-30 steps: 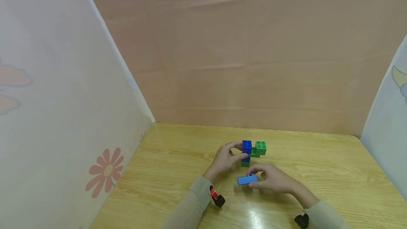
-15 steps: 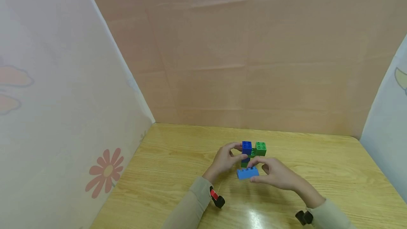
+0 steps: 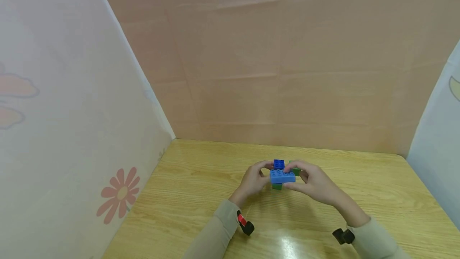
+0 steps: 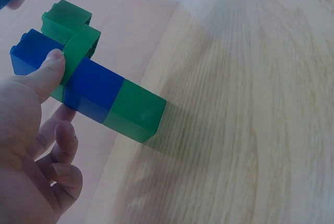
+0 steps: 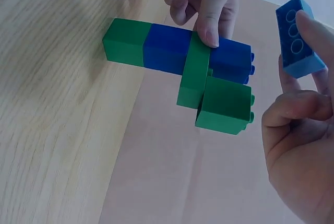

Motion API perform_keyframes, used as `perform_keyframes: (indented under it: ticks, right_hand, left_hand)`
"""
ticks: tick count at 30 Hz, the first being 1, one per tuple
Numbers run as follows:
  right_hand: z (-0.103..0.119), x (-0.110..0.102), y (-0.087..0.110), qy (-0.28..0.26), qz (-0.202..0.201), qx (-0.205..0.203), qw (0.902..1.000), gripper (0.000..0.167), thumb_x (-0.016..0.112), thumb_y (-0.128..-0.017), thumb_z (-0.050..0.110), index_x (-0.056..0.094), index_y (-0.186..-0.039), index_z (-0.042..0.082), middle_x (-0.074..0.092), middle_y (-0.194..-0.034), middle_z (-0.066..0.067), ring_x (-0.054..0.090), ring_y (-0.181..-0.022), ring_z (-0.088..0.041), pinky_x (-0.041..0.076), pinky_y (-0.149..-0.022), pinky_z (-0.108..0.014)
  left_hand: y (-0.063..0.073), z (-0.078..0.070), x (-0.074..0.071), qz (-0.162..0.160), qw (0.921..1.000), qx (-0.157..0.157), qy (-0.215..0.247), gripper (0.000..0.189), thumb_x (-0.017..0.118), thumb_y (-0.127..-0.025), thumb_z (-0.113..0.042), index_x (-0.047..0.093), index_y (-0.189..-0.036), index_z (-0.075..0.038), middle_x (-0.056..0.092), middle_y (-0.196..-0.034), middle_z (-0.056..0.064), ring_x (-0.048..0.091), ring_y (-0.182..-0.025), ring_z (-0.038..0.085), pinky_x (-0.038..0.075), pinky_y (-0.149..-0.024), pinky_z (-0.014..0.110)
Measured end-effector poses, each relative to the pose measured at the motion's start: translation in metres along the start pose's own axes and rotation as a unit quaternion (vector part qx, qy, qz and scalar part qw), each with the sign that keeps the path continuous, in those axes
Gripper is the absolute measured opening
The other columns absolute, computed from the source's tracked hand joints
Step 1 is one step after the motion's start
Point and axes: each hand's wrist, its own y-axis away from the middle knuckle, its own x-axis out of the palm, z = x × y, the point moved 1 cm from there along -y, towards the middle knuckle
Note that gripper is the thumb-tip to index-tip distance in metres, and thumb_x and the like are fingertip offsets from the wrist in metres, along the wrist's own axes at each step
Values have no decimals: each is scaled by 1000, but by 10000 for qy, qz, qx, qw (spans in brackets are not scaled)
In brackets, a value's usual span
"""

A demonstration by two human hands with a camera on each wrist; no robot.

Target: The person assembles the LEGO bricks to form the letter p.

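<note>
My left hand (image 3: 253, 180) grips a toy-brick tower (image 4: 96, 89) by its upper part, thumb on one side. At the tower's foot is a green brick (image 5: 124, 42), standing on the table, with a blue brick (image 5: 166, 47) on it. Above these a thinner green brick (image 5: 193, 78) juts out sideways, carrying a blue brick (image 5: 230, 59) and a green brick (image 5: 224, 104) side by side. My right hand (image 3: 316, 184) pinches a long light blue brick (image 3: 282, 177) between thumb and fingers. In the right wrist view this brick is apart from the tower, its hollow underside showing.
The wooden table (image 3: 201, 171) meets a tan sheet (image 3: 287, 91) behind. A pale panel (image 3: 90, 91) with a flower print stands on the left, another pale panel (image 3: 440, 139) on the right. Each wrist wears a small black camera (image 3: 246, 227).
My right hand has raised the light blue brick up and away from me, tilting its studs upward, so it now overlaps the tower in the head view. My left hand stays on the tower.
</note>
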Motion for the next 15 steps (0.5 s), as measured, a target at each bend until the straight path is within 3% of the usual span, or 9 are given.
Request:
perform_keyframes:
  ticks: [6, 10, 15]
  right_hand:
    - [-4, -2, -7, 167, -418, 83, 9990, 34, 85, -88, 15, 67, -116, 24, 35, -66, 5, 28, -52, -2, 32, -45, -26]
    - [-12, -3, -12, 276, -630, 188, 9975, 32, 84, -89, 15, 68, -115, 22, 46, -73, -5, 29, -50, -4, 32, -44, -27]
    - [-18, -4, -15, 285, -671, 474, 9962, 31, 85, -89, 19, 68, -116, 21, 47, -77, -8, 29, -48, -5, 32, -43, -27]
  left_hand:
    - [2, -1, -1, 57, 9998, -68, 169, 41, 77, -96, -35, 69, -136, -28, 68, -115, -15, 53, -67, 9, 47, -59, 24]
    - [3, -2, -1, 104, 9995, -88, 276, 40, 77, -95, -40, 69, -134, -32, 67, -113, -18, 54, -65, 10, 48, -57, 25]
    - [4, -1, -1, 131, 9994, -126, 295, 41, 76, -95, -42, 69, -134, -31, 67, -113, -18, 54, -68, 10, 48, -59, 25]
